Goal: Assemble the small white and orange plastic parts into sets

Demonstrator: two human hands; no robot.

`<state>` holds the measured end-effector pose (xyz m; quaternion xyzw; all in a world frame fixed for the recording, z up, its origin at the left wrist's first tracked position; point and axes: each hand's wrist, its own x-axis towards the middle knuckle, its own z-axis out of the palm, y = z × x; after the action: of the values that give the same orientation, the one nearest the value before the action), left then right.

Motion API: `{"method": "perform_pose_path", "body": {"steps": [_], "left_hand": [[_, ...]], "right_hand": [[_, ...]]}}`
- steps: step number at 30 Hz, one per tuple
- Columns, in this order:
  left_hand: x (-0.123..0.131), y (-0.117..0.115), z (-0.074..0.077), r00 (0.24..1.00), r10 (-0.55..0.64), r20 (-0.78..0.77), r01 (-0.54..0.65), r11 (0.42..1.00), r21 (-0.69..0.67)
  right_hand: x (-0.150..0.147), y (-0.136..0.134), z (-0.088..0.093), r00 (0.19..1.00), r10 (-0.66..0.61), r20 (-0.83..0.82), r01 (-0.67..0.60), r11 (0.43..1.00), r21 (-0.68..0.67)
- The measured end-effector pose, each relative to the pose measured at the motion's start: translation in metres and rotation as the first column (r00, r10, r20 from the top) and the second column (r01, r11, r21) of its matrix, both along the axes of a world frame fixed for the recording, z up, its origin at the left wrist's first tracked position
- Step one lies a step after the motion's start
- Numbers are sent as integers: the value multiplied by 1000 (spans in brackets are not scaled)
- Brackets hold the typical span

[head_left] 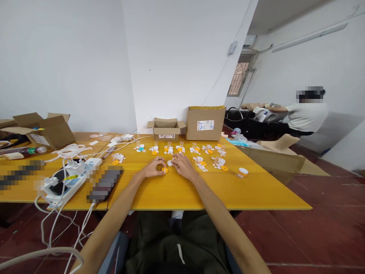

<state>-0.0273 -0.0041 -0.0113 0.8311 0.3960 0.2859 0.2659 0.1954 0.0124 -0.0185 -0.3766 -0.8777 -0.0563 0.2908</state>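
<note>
On the yellow table [182, 194], my left hand [153, 168] curls with its fingertips closed at the edge of an orange disc [164, 170]. To its right, my right hand [182, 165] bends over a small white disc [170, 163], its fingertips touching or just above it. Beyond both hands lie several small groups of white and orange round pieces with clear cups. One such group [201, 163] is just right of my right hand. A white and orange cup [242, 172] stands apart, farther right.
Two cardboard boxes, a small open one [165, 131] and a larger one [205, 123], stand at the back. At left are a power strip [68, 182] with cables and a dark phone-like object [105, 185]. A person [306, 114] sits at far right.
</note>
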Motion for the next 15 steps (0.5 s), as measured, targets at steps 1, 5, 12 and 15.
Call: {"method": "perform_pose_path", "body": {"steps": [1, 5, 12, 15], "left_hand": [[0, 0, 0, 1000, -2, 2, 2, 1000, -1], [0, 1, 0, 1000, -12, 16, 12, 1000, -3], [0, 1, -1, 1000, -8, 15, 8, 1000, -8], [0, 1, 0, 1000, -5, 7, 6, 1000, -5]], "right_hand": [[0, 0, 0, 1000, -7, -5, 7, 1000, -2], [3, 3, -2, 999, -42, -6, 42, 999, -13], [7, 2, -1, 999, -33, -6, 33, 999, -8], [4, -1, 1, 1000, -13, 10, 14, 1000, -13]]}}
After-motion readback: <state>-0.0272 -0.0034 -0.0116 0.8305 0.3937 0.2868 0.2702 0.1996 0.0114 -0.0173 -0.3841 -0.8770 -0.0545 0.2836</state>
